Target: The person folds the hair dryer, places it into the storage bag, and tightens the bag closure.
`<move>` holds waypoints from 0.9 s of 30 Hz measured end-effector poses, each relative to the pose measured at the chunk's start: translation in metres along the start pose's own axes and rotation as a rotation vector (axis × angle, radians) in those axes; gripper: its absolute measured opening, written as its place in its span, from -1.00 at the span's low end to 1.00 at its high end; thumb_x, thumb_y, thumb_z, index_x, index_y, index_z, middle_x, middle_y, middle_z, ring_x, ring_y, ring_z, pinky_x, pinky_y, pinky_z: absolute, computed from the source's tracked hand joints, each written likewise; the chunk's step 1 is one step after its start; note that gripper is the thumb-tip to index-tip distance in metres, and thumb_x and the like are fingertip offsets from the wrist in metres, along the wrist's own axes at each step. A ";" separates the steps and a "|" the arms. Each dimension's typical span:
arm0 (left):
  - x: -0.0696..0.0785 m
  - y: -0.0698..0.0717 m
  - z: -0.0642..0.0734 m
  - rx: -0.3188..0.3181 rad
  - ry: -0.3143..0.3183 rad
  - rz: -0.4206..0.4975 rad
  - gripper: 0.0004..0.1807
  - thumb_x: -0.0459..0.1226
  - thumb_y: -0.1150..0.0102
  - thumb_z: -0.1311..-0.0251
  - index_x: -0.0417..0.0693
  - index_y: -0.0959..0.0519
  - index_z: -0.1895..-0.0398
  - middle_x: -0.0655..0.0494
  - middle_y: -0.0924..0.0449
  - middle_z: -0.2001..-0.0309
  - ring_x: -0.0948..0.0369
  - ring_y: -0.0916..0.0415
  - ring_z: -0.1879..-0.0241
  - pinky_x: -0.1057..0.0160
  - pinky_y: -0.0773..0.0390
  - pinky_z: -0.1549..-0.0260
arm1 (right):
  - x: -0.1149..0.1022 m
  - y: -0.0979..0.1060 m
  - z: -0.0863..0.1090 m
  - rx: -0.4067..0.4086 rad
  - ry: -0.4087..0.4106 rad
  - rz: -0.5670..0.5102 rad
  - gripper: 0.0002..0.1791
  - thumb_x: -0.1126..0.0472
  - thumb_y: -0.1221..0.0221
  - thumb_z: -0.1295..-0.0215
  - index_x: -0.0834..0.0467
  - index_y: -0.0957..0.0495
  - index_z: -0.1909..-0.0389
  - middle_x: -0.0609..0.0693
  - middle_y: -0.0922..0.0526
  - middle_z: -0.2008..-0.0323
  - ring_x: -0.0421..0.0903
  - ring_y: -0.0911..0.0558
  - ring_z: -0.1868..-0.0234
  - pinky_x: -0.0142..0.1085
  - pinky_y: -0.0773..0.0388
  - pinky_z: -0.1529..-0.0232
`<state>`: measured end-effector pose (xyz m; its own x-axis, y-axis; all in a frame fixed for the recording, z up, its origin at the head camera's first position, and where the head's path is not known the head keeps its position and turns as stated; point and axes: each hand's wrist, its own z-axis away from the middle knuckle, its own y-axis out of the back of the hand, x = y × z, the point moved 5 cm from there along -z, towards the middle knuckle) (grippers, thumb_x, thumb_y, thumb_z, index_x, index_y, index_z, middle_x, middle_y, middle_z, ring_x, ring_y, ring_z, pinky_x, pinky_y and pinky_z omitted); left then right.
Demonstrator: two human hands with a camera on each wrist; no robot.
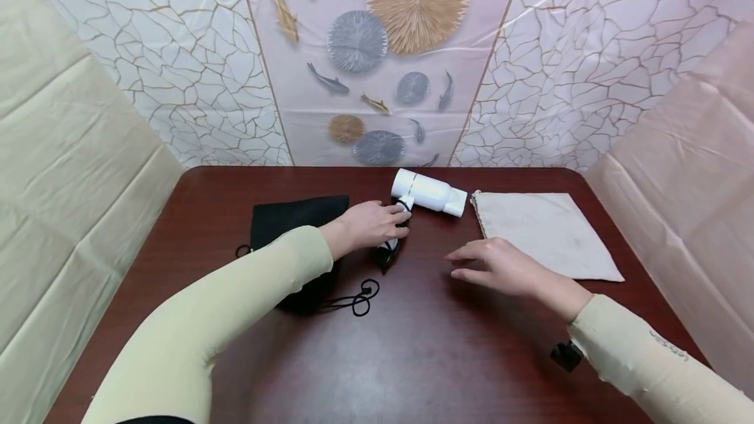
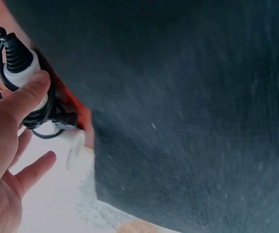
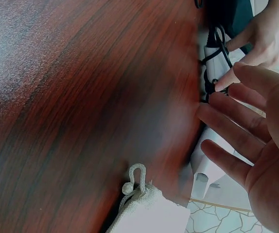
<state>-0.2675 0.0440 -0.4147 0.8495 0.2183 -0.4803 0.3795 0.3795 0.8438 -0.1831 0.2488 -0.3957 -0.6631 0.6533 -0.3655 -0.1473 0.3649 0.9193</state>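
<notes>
Head view, hair dryer: a white hair dryer (image 1: 432,192) lies near the table's far side, its barrel at 1 to 2 o'clock from the left hand; whether any of it is lifted, I cannot tell.
Left hand: the left hand (image 1: 377,222) grips the handle, its thumb laid over it beside the wound black power cord (image 2: 35,116).
Wound cord: fingers and coils share the handle, so the coils could slide under a pull and let the handle roll in the grasp.
Loose loop: a loop stands out by the ribbed strain relief (image 2: 19,52) (the likeliest snag, to my eye); it could hook a finger.
Barrel and nozzle: the bulk lies beyond the grip, so a lift by the handle alone might let the nozzle dip and knock the wooden table (image 1: 424,339).
Right hand: at 3 to 4 o'clock, the right hand (image 1: 501,268) holds nothing, fingers extended, giving the barrel no support.
Black drawstring pouch: at 9 o'clock, the pouch (image 1: 294,213) trails its toggled drawstring (image 1: 366,290) to 7 o'clock, where a low sweep could catch it.
Cream drawstring bag: at 3 o'clock, the bag (image 1: 542,234) has its knotted corner near the nozzle; a sideways swing could drag it.
</notes>
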 end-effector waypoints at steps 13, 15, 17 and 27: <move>0.045 0.022 0.012 0.113 0.055 0.197 -0.60 -0.08 -0.39 -0.38 0.21 -0.67 -0.26 0.14 -0.60 -0.39 0.15 -0.45 -0.47 0.20 -0.68 -0.12 | 0.007 0.002 0.001 -0.007 -0.041 -0.002 -0.74 0.24 -0.40 -0.41 0.19 -0.79 -0.07 -0.01 -0.83 0.03 -0.05 -0.80 0.00 -0.02 -0.72 -0.03; 0.051 0.024 0.014 0.131 0.065 0.198 -0.57 0.00 -0.43 -0.32 0.21 -0.68 -0.23 0.16 -0.64 -0.32 0.15 -0.50 -0.43 0.20 -0.68 -0.11 | 0.008 0.002 0.002 -0.004 -0.045 -0.003 -0.74 0.25 -0.40 -0.40 0.19 -0.79 -0.07 -0.02 -0.83 0.03 -0.05 -0.80 0.00 -0.02 -0.72 -0.03; 0.057 0.026 0.015 0.156 0.080 0.202 -0.56 0.03 -0.45 -0.28 0.20 -0.68 -0.19 0.18 -0.69 -0.21 0.14 -0.56 -0.37 0.20 -0.70 -0.07 | 0.009 0.002 0.002 -0.006 -0.050 -0.004 -0.74 0.25 -0.40 -0.40 0.18 -0.79 -0.07 -0.03 -0.83 0.02 -0.06 -0.80 0.00 -0.02 -0.72 -0.04; 0.095 0.042 0.012 0.219 0.181 0.135 -0.42 0.26 -0.32 -0.30 0.17 -0.66 -0.23 0.23 -0.75 0.04 0.18 -0.69 -0.01 0.19 -0.70 0.11 | 0.010 0.007 0.006 0.021 -0.053 0.001 -0.74 0.28 -0.42 -0.37 0.19 -0.80 -0.05 -0.03 -0.84 0.05 -0.08 -0.80 0.05 -0.03 -0.72 0.03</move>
<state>-0.1661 0.0697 -0.4216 0.8262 0.4176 -0.3782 0.3540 0.1374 0.9251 -0.1863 0.2614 -0.3940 -0.6231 0.6877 -0.3727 -0.1309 0.3780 0.9165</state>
